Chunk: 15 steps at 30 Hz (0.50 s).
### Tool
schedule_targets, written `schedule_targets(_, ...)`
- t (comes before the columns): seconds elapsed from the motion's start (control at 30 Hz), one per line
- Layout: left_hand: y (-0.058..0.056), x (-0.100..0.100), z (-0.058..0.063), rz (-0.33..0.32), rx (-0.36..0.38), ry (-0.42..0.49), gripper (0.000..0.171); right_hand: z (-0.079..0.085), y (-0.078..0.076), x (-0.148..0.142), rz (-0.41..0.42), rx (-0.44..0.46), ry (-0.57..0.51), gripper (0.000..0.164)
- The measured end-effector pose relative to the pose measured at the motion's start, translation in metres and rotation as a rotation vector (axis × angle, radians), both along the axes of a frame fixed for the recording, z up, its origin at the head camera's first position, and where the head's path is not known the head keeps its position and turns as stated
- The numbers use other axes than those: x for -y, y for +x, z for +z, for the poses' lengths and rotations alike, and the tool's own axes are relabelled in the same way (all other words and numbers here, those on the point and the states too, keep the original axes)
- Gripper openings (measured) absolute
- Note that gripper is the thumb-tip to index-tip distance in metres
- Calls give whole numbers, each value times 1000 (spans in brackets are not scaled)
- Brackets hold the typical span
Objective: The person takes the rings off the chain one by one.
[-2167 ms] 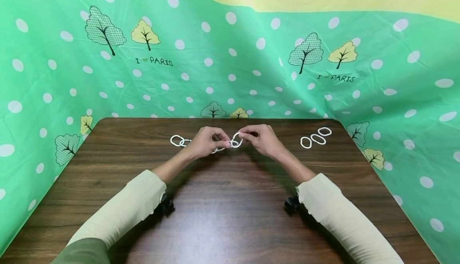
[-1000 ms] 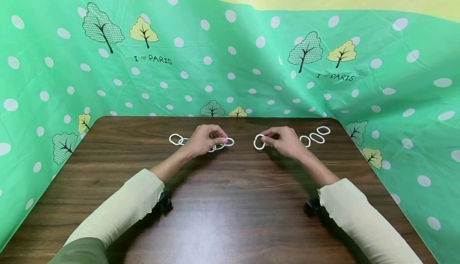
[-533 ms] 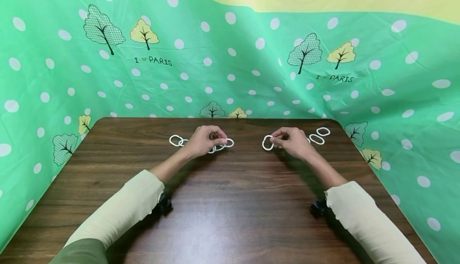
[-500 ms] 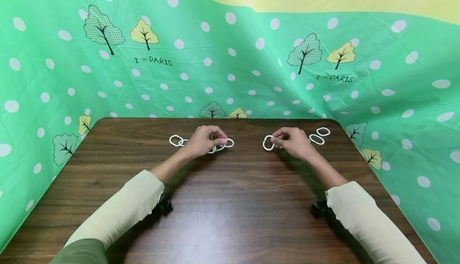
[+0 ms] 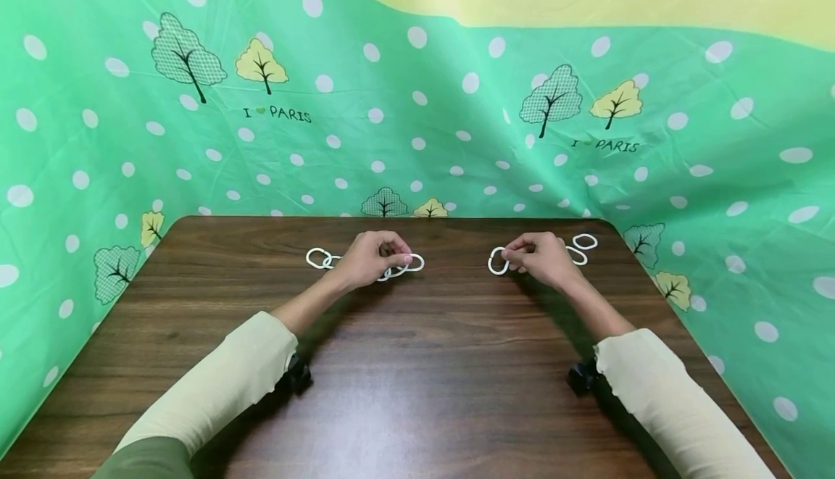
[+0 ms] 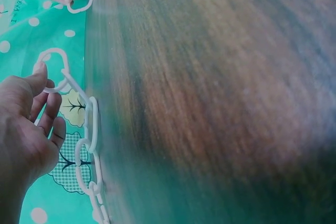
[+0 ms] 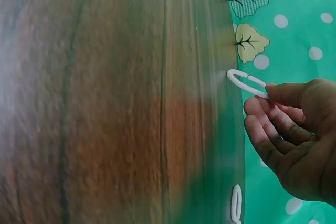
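Note:
My left hand (image 5: pixel 368 260) pinches the end link (image 5: pixel 423 262) of a white plastic chain between thumb and fingers. In the left wrist view the end link is lifted, and the rest of the chain (image 6: pixel 94 124) trails down to the table. Part of the chain is hidden behind this hand in the head view. Farther right, my right hand (image 5: pixel 543 258) pinches a single white oval link (image 5: pixel 491 262) by one side. A small split shows in that link (image 7: pixel 239 82) in the right wrist view. It is apart from the chain.
Loose white links (image 5: pixel 575 240) lie beyond the right hand, partly covered by it; one link (image 7: pixel 233 203) shows low in the right wrist view. The brown wooden table (image 5: pixel 404 363) meets a green dotted cloth (image 5: pixel 417 117) at its back and sides.
The right hand has drawn its link away from the chain's end, where the two overlapped, and moved right towards the loose links. The left hand has stayed nearly still.

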<state>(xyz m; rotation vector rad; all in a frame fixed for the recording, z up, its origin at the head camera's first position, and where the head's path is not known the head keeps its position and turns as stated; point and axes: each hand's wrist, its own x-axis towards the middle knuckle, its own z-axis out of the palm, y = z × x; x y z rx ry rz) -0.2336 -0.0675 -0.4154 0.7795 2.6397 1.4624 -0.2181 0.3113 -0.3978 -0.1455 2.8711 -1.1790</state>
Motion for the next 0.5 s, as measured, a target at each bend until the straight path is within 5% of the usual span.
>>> schedule_targets(0.5, 1, 1, 1, 2, 12, 7, 7, 2, -5, -21, -75, 25, 25, 31)
